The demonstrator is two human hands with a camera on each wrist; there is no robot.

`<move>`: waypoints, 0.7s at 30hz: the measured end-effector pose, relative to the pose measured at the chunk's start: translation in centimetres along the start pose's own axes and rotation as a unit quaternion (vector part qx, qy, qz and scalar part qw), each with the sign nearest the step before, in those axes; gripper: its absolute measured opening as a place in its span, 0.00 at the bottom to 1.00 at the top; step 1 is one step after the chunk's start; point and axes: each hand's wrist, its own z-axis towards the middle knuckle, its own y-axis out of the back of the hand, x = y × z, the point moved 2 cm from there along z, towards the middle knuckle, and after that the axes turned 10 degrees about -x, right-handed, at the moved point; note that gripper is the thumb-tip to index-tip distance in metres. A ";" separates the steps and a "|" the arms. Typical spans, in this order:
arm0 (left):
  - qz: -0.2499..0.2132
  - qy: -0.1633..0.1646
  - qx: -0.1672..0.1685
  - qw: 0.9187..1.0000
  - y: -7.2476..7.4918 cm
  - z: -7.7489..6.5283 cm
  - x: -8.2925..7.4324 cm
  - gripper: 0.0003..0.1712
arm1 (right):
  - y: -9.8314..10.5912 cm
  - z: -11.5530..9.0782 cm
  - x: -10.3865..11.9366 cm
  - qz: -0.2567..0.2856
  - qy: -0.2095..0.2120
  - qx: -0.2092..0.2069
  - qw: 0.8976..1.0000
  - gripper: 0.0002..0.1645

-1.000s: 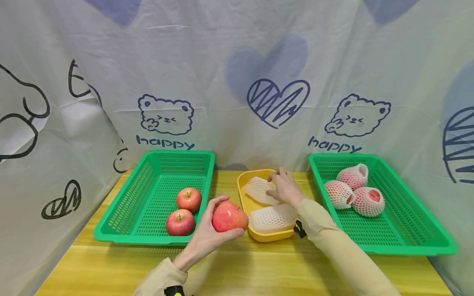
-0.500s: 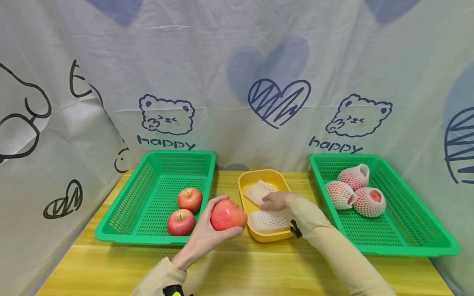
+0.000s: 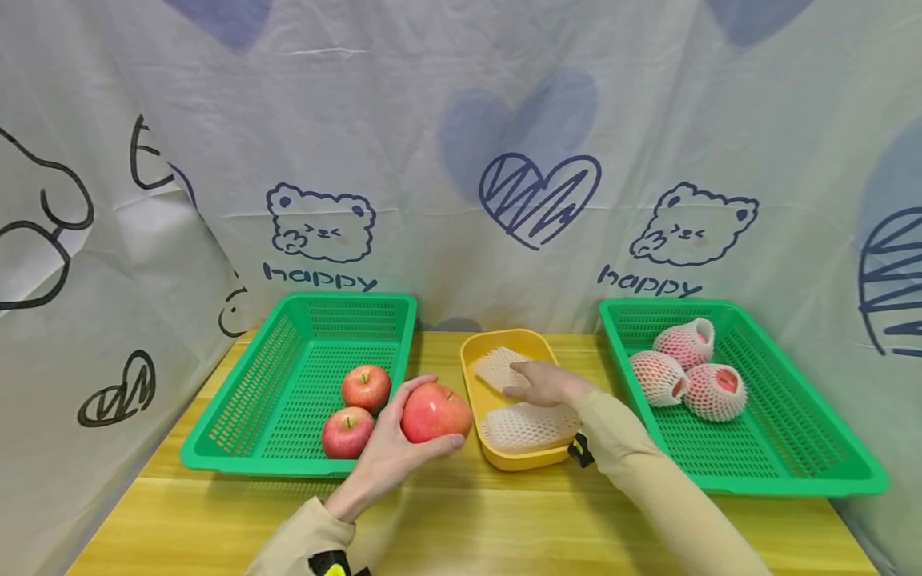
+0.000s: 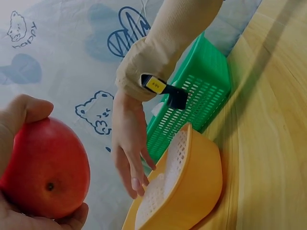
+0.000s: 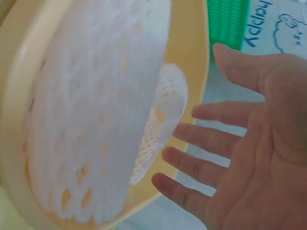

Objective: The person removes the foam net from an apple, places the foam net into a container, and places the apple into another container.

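- Left hand (image 3: 387, 450) gripped an apple (image 3: 437, 413), fingers curled
- Right hand (image 3: 546, 383), fingers spread, held nothing above the yellow tray (image 3: 527, 462), at the apple's three o'clock

Scribble heart (image 3: 540, 200): dk blue outline, hatched inside
Pale heart (image 3: 475, 128): solid lt blue, above & slightly L of scribble heart, partly overlapping
Bears: 2 line-drawn, bear L (image 3: 322, 224) & bear R (image 3: 693, 224) of scribble heart, 1 "happy" under ea.
Cloth (image 3: 432, 40): wht-grey, all around scribble heart
Table (image 3: 547, 520): yellow wood-grain, below scribble heart
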 end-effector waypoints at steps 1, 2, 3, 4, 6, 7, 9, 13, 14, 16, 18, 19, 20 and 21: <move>0.003 -0.001 -0.001 1.000 0.0 0.0 0.0 0.46 | 0.1 -0.2 0.1 0.004 0.003 -0.010 1.000 0.39; 0.006 -0.002 -0.001 1.000 0.1 0.1 0.0 0.46 | 0.2 -0.5 0.2 0.010 0.007 -0.020 1.000 0.39; 0.009 -0.003 -0.002 1.000 0.1 0.1 0.0 0.46 | 0.4 -0.7 0.3 0.013 0.011 -0.031 0.999 0.39; 0.013 -0.004 -0.003 1.000 0.1 0.1 -0.1 0.46 | 0.5 -1.0 0.3 0.017 0.016 -0.040 0.999 0.38; 0.019 -0.002 -0.005 1.000 0.2 0.1 -0.1 0.45 | 0.7 -1.7 0.4 0.021 0.029 -0.055 0.998 0.38; 0.023 -0.002 -0.006 1.000 0.3 0.2 -0.1 0.45 | 0.8 -2.0 0.4 0.024 0.034 -0.062 0.997 0.38; 0.029 0.001 -0.007 1.000 0.4 0.2 -0.1 0.45 | 0.9 -2.7 0.4 0.029 0.045 -0.078 0.996 0.38; 0.038 0.006 -0.005 0.999 0.8 0.3 -0.2 0.46 | 0.9 -4.2 0.1 0.051 0.064 -0.119 0.989 0.37; 0.037 0.009 -0.002 0.999 0.9 0.3 -0.3 0.46 | 0.8 -4.6 -0.1 0.056 0.066 -0.130 0.988 0.37; 0.039 0.015 0.001 0.999 1.2 0.3 -0.4 0.46 | 0.7 -5.3 -0.3 0.067 0.064 -0.149 0.984 0.37; 0.039 0.026 0.003 0.999 1.4 0.4 -0.4 0.46 | 0.5 -6.0 -0.6 0.076 0.057 -0.166 0.981 0.36; 0.040 0.030 0.004 0.999 1.6 0.4 -0.4 0.46 | 0.4 -6.3 -0.7 0.078 0.057 -0.175 0.980 0.36; 0.041 0.032 0.004 0.999 1.7 0.4 -0.5 0.46 | 0.3 -6.6 -0.8 0.081 0.054 -0.182 0.978 0.35; 0.043 0.035 0.003 0.998 1.8 0.5 -0.5 0.47 | 0.2 -6.9 -0.9 0.086 0.052 -0.189 0.977 0.35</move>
